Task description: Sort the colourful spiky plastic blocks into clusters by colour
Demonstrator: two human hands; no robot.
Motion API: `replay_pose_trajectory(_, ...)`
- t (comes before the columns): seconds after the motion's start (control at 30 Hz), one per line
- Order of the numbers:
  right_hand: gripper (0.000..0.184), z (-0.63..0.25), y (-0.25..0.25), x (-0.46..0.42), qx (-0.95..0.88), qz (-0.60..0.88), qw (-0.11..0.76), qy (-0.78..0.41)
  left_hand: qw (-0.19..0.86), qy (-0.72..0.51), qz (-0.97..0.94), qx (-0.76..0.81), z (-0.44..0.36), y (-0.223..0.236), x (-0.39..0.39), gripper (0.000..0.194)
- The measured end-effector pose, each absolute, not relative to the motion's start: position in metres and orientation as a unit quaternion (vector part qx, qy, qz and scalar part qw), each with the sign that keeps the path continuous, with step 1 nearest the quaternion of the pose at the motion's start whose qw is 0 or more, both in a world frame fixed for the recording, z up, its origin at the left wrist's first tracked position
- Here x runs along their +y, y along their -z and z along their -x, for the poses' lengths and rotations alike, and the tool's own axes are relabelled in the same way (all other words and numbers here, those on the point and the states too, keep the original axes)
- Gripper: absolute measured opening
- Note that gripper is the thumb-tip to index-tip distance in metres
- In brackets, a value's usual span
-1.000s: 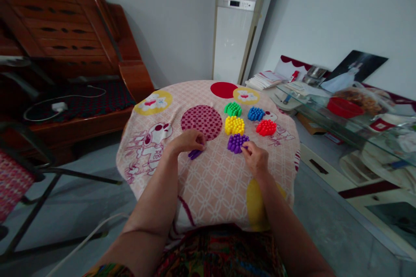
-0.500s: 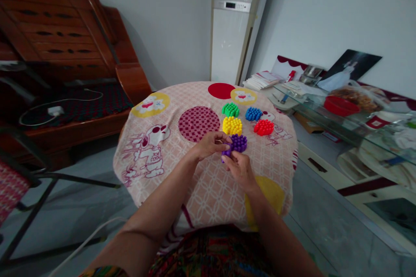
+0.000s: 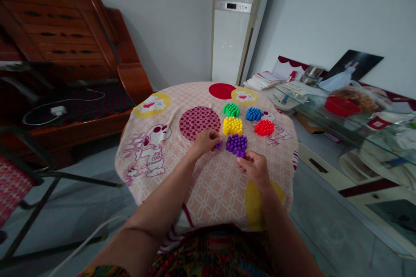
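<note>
A cluster of small purple plastic pieces with rounded tops (image 3: 236,143) stands upright on the cloth-covered round table. Just left of it, my left hand (image 3: 206,140) pinches a small purple piece (image 3: 219,145) between thumb and fingers. My right hand (image 3: 256,165) is closed at the cluster's near right edge, its fingertips on another purple piece (image 3: 240,154). Behind are matching clusters: yellow pieces (image 3: 232,126), green pieces (image 3: 231,110), blue pieces (image 3: 254,114) and red pieces (image 3: 264,127). Each colour is grouped tightly.
The patterned tablecloth (image 3: 208,190) drapes over the table's edge. To the right, a glass-topped cabinet (image 3: 357,134) carries papers, a red bowl (image 3: 342,106) and bags. A wooden bench (image 3: 65,52) and a metal-framed chair (image 3: 48,173) stand on the left.
My hands were together over purple pieces in front of the purple cluster. They have moved apart, the left one to the left and the right one to the right, each with a purple piece.
</note>
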State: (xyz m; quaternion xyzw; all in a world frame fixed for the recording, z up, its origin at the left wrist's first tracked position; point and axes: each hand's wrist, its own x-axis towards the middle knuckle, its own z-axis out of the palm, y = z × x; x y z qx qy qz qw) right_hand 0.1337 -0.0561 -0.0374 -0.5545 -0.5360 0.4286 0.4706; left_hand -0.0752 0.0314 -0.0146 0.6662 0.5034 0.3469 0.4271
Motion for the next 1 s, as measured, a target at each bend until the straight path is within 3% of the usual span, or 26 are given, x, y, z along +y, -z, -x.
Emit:
replay_pose_trajectory(0.2,0.026,-0.173,0.04,-0.053,-0.536,0.632,0.461,-0.319,0.358,-0.273,-0.728,0.517,0.076,0.016,0.031,0.025)
replay_pose_trajectory(0.43,0.02,-0.187,0.039,-0.048,-0.604,0.664,0.422,-0.127,0.353,-0.226,-0.767,0.486,0.077,0.02,0.03,0.05)
replay_pose_trajectory(1.0,0.012,-0.186,0.034,-0.035,-0.667,0.63,0.384,-0.102,0.242,-0.146,-0.827,0.487,0.07,0.007,0.017,0.039)
